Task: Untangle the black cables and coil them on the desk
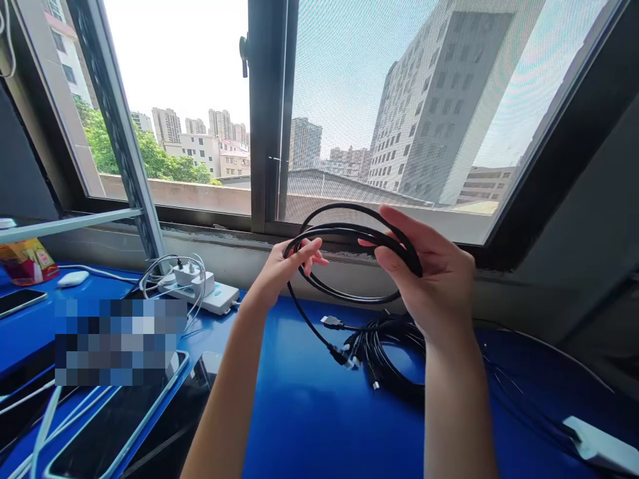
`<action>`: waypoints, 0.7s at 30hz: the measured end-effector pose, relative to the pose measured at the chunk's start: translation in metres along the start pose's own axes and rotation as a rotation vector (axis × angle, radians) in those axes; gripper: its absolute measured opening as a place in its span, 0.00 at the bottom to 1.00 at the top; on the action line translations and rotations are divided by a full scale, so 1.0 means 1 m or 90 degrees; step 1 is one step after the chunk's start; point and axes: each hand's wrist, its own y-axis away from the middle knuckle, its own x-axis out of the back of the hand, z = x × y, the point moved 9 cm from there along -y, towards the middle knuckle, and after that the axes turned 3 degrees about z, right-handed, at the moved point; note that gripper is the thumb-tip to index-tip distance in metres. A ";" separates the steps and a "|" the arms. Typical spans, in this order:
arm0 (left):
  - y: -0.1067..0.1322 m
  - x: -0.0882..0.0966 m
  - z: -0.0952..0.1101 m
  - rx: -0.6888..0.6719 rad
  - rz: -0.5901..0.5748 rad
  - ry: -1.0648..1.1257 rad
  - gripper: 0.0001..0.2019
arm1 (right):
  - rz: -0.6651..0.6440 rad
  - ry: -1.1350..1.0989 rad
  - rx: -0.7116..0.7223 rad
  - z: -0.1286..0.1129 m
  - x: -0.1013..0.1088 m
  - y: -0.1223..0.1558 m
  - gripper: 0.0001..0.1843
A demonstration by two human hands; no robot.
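Note:
A black cable (349,231) is wound into a loop and held in the air in front of the window. My left hand (287,266) pinches the loop at its left side. My right hand (429,273) is wrapped round the loop's right side, thumb under it. One end of the cable hangs down from my left hand to a plug (344,358) just above the blue table (309,412). Below my right hand a pile of coiled black cables (389,346) lies on the table, with several plugs sticking out to the left.
A white power strip (207,293) with chargers and white leads sits at the back left. Phones and tablets (114,426) lie at the front left. A white mouse (72,279) and a yellow packet (27,261) are far left. A white object (599,444) lies front right.

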 end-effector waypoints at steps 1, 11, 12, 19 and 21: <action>0.000 0.003 -0.001 0.009 0.017 -0.021 0.22 | -0.005 0.007 -0.001 0.002 0.000 0.000 0.16; 0.010 0.045 0.008 0.022 0.333 -0.115 0.19 | -0.110 0.255 -0.043 0.023 -0.013 -0.001 0.26; 0.011 0.045 0.014 -0.003 0.337 -0.131 0.19 | -0.115 0.262 -0.043 0.023 -0.016 0.000 0.25; 0.019 0.031 0.037 -0.088 0.323 -0.133 0.21 | -0.123 0.114 -0.152 0.031 -0.027 0.007 0.20; 0.017 0.027 0.034 -0.072 0.305 -0.116 0.22 | -0.126 0.053 -0.192 0.033 -0.026 0.010 0.20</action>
